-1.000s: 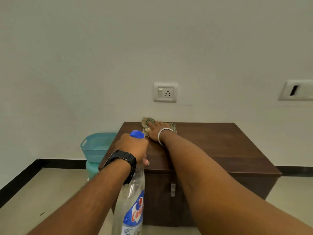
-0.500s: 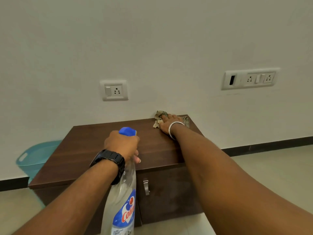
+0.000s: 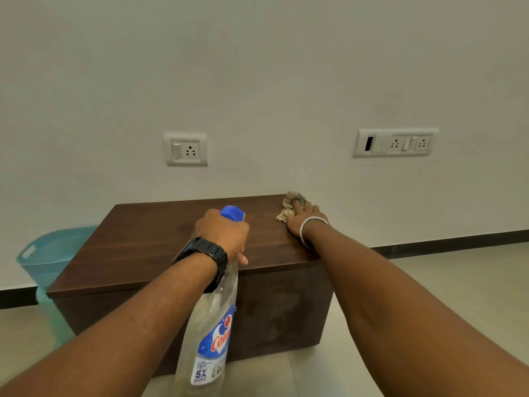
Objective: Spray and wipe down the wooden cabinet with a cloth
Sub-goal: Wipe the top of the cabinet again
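Wiping the wooden cabinet (image 3: 160, 242) seems the step in hand: my right hand (image 3: 305, 222) presses one cloth (image 3: 289, 207), fingers (image 3: 310, 209) flat, at its far right corner. My left hand (image 3: 221, 233) grips one spray bottle (image 3: 211, 333). Next, probably, sweep the cloth leftward. Beyond: one blue tub (image 3: 48, 253), two socket plates (image 3: 185, 149).

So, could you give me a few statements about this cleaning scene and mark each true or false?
1. The left hand grips the spray bottle. True.
2. The cloth lies at the left end of the cabinet. False: it lies at the far right corner, under the right hand.
3. The blue tub stands on the cabinet. False: it stands on the floor, left of it.
4. A black watch sits on the left wrist. True.
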